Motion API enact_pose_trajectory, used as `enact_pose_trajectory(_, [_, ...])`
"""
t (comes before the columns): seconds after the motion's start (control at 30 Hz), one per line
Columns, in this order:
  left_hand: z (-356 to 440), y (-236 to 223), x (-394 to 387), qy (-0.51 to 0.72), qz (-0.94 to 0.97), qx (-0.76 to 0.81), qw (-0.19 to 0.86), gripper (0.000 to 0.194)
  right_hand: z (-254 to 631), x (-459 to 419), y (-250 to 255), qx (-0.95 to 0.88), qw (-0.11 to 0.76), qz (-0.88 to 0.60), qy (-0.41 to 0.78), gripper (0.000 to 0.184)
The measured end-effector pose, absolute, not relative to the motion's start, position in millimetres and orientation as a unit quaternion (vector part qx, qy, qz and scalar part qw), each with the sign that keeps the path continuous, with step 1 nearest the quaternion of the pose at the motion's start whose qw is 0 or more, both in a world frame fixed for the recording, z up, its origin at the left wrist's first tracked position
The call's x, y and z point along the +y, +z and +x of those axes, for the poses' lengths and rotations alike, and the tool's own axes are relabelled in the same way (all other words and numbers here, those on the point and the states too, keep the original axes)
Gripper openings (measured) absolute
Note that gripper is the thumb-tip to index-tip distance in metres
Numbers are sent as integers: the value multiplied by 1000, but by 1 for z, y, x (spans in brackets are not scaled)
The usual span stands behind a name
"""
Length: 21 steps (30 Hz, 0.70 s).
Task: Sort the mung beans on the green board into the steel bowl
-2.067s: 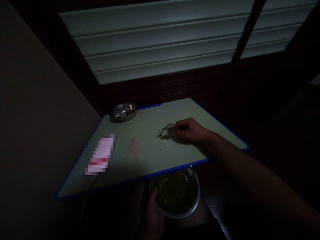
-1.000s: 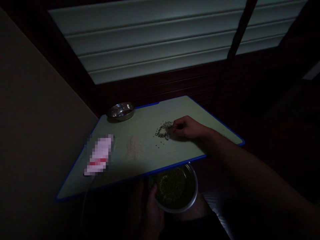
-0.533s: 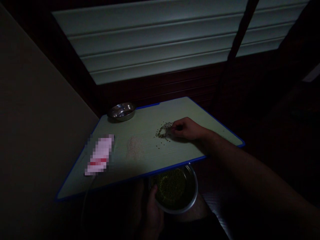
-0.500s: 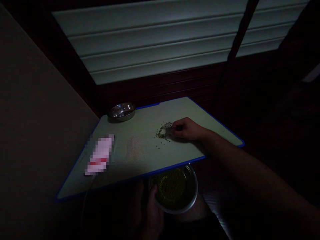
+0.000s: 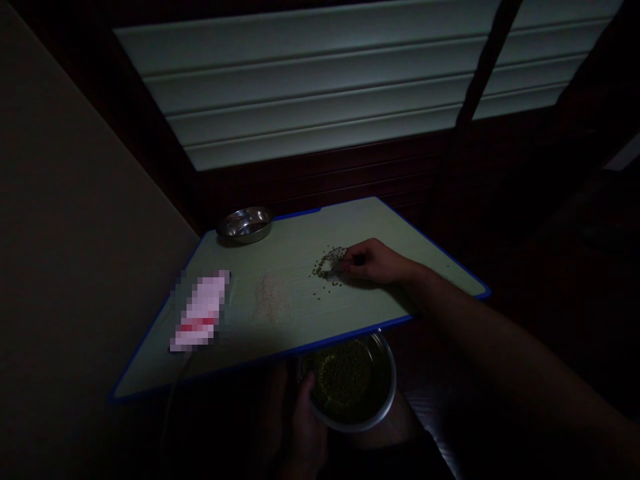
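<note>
My right hand point(image 5: 373, 261) rests on the pale green tabletop point(image 5: 400, 233), its fingers pinched together at a scatter of small dark grains point(image 5: 323, 267). What lies between those fingertips is too small and dim to make out. Below the near table edge, my left hand point(image 5: 307, 423) grips the left rim of a metal bowl point(image 5: 364, 421), thumb over the rim. Small greenish grains point(image 5: 345, 377) fill much of that bowl, and the table edge hides its far side. A fine pale pile point(image 5: 273, 297) lies left of the dark grains.
At the table's far left corner stands a shallow metal bowl point(image 5: 245, 225). A pink and white pixelated object point(image 5: 201, 312) lies at the left, with a cord point(image 5: 173, 400) hanging over the near edge. Behind the table is a dark-framed slatted panel point(image 5: 320, 80). The room is dim.
The view has shifted very slightly. My right hand stays at the dark grains with only a tiny finger movement, and my left hand keeps its hold on the bowl.
</note>
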State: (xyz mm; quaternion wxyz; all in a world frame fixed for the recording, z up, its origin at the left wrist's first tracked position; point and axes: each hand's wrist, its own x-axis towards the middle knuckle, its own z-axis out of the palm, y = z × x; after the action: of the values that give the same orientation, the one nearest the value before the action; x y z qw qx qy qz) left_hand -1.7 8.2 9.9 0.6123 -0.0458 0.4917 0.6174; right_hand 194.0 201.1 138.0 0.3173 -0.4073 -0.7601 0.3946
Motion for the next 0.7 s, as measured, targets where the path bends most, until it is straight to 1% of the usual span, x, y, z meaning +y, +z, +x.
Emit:
enact_pose_trajectory(0.1, [-2,8,7,610,-46,492,619,52,194,200,139,-760,310,-399,408,23])
enact_pose_trajectory(0.23, [-2,6,6,634,-22,491,597,53,194,200,139,-757,306,-396,421,25])
enact_pose_trajectory(0.4, [-2,8,6,616,-45,494,612,49,194,201,138,-757,309,-396,418,24])
enact_pose_trajectory(0.6, [-3,3,5,618,-53,477,623,58,193,202,136,-755,307,-406,413,23])
enact_pose_trajectory(0.7, [-4,0,5,622,-54,475,621,58,194,202,136,-752,317,-411,405,23])
